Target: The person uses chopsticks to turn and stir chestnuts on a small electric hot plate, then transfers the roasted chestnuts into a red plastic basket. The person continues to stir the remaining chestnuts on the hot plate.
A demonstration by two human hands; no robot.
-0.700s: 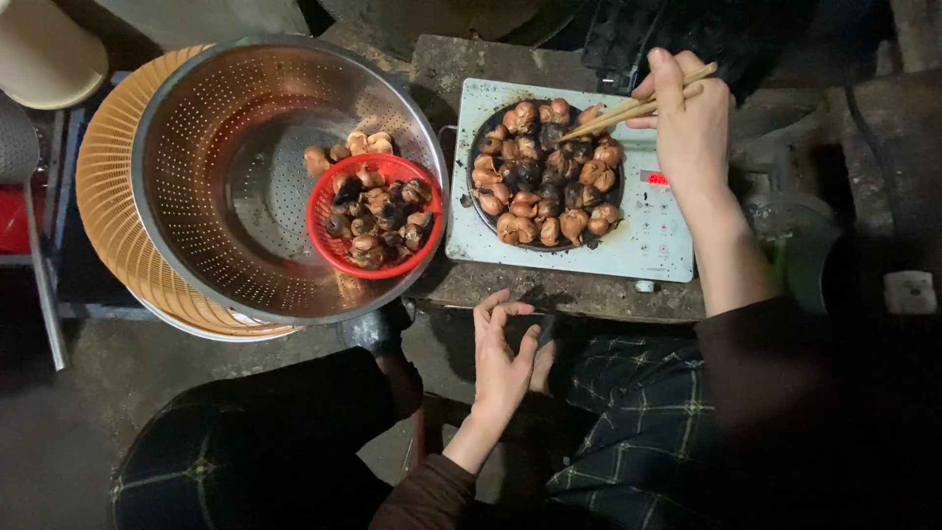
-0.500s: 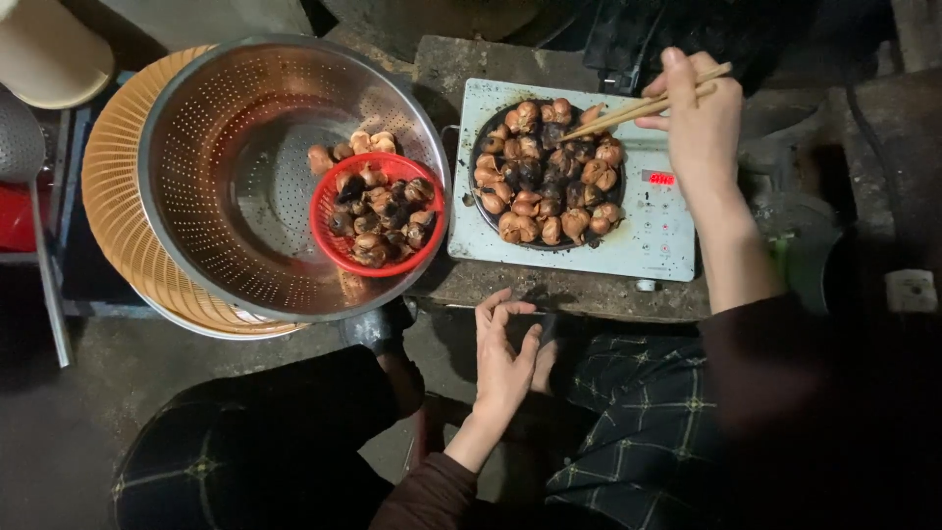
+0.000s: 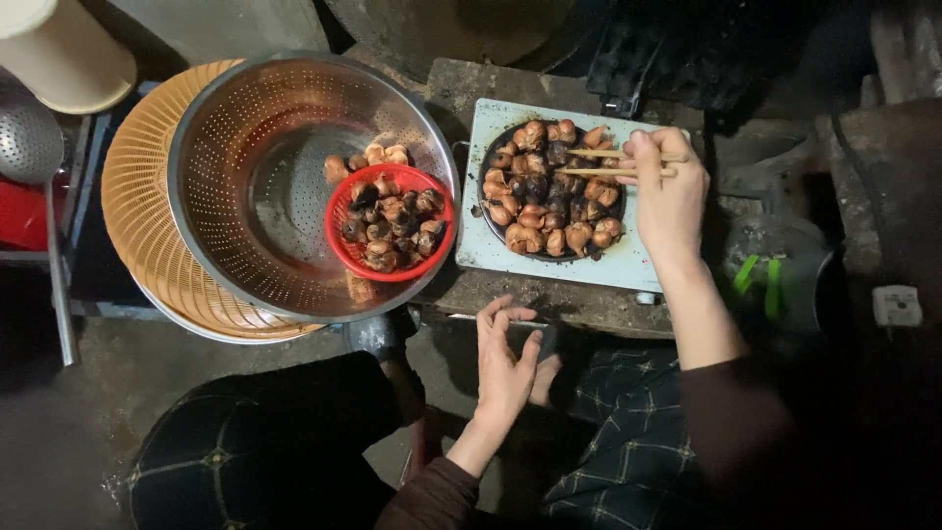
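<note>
Holding a pair of thin wooden chopsticks [image 3: 613, 163] in a pinch between thumb and fingers, right hand [image 3: 669, 192] over the right edge of a round dark grill plate [image 3: 488, 186], tips reaching left across the brown, glossy, partly charred food pieces [image 3: 549, 201] that fill it. Set into a pale blue-white square cooker [image 3: 628, 267], which rests on a worn stone desk [image 3: 549, 299].

Left of the cooker, touching its edge: a large perforated stainless-steel colander bowl [image 3: 245, 167], nested on a wider orange woven plastic tray [image 3: 137, 216]. Inside the colander, against its right wall, a small round red plastic basket [image 3: 345, 245] heaped with similar brown and dark pieces; a few more loose pieces [image 3: 368, 157] lying on the steel just above the basket. At far left, a perforated metal ladle [image 3: 27, 142] and a cream cylindrical container [image 3: 69, 59], partly out of frame.

Right forearm stretched up from the lower right, wrist bent slightly inward, dark sleeve pushed back. Left hand [image 3: 505, 363] low at the desk's near edge, palm down, fingers loosely spread and slightly curled, gripping nothing, well apart from the chopsticks. Dark checked fabric [image 3: 628, 442] below.
</note>
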